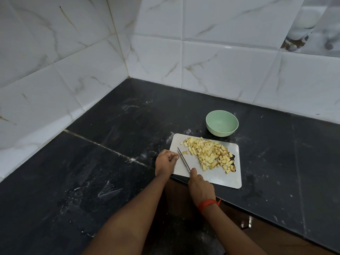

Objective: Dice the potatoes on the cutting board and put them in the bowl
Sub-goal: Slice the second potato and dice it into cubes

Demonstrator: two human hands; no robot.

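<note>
**Potatoes diced, bowl empty**

The diced potatoes lie in a loose heap across the far and right part of the cutting board, a few stray cubes just off the pile toward the knife. The green bowl stands on the black counter just beyond the board's far edge, with nothing in it that shows. The cutting looks done, by my judgement, and the transfer has not begun.

The right hand, a red thread band at its wrist, grips the handle of the knife, forefinger laid forward; the blade lies low over the bare left part of the board, pointing away. The left hand sits at the board's left edge with fingers curled in. Whether it pinches a scrap, holds the edge or holds nothing I cannot tell at this size.

The cubes are small, light, firm and likely wet with starch, so they will slide and scatter rather than lift cleanly. Handfuls would drop pieces. Better to take the thin, stiff board by its near edge, tip it over the bowl and sweep with the blade's flat. The bowl looks light and may skid if nudged.
</note>
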